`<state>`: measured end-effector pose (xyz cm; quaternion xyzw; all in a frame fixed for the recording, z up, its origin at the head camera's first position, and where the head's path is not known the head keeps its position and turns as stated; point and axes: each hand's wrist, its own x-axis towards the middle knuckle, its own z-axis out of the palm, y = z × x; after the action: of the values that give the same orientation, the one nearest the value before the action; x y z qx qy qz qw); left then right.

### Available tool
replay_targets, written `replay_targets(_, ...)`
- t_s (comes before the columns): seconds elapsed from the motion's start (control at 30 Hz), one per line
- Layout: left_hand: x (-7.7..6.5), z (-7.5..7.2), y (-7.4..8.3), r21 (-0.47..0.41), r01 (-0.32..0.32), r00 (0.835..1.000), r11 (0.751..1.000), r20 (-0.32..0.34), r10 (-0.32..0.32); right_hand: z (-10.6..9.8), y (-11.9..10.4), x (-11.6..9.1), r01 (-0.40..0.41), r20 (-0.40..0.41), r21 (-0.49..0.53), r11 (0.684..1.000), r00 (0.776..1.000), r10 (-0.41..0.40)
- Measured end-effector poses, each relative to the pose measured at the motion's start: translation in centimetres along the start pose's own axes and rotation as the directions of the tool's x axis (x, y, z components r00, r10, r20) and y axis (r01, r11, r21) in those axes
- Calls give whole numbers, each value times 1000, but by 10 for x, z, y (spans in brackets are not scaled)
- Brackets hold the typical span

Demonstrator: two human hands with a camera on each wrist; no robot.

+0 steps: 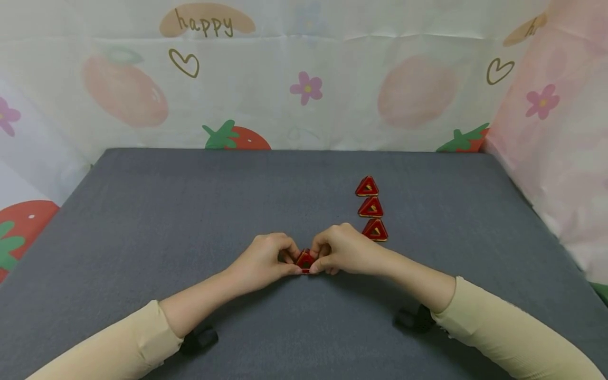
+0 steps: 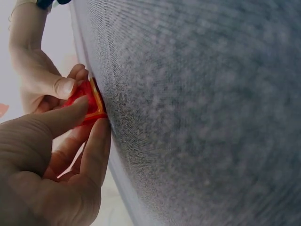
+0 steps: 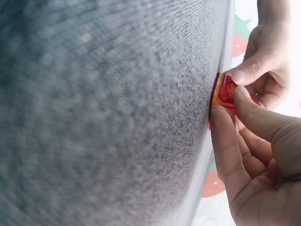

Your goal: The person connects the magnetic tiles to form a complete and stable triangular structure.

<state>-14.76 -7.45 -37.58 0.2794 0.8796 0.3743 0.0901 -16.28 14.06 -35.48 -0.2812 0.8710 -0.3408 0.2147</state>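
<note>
A small red triangular piece with a gold edge is on the grey cloth in front of me, between my two hands. My left hand pinches its left side between thumb and fingers, while my right hand pinches the right side the same way. In the left wrist view the piece shows a yellow-orange border close to the cloth, and the left thumb lies across its red face. From the right wrist the piece shows with both thumbs on it; fingers cover part of its sides.
Three matching red triangular pieces form a column beyond my right hand: a far one, a middle one and a near one, closest to the right wrist. Behind the grey table hangs a printed curtain.
</note>
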Motion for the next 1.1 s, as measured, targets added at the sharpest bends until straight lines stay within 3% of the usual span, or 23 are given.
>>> replay_targets(0.3, 3, -1, -4, 30, 15, 1000, 999, -23, -15, -2, 4, 0, -30, 31, 94, 995, 999, 27)
replay_targets(1.1, 4, -3, -4, -7, 70, 997, 998, 11, -70, -3, 9, 4, -57, 39, 157, 986, 998, 52)
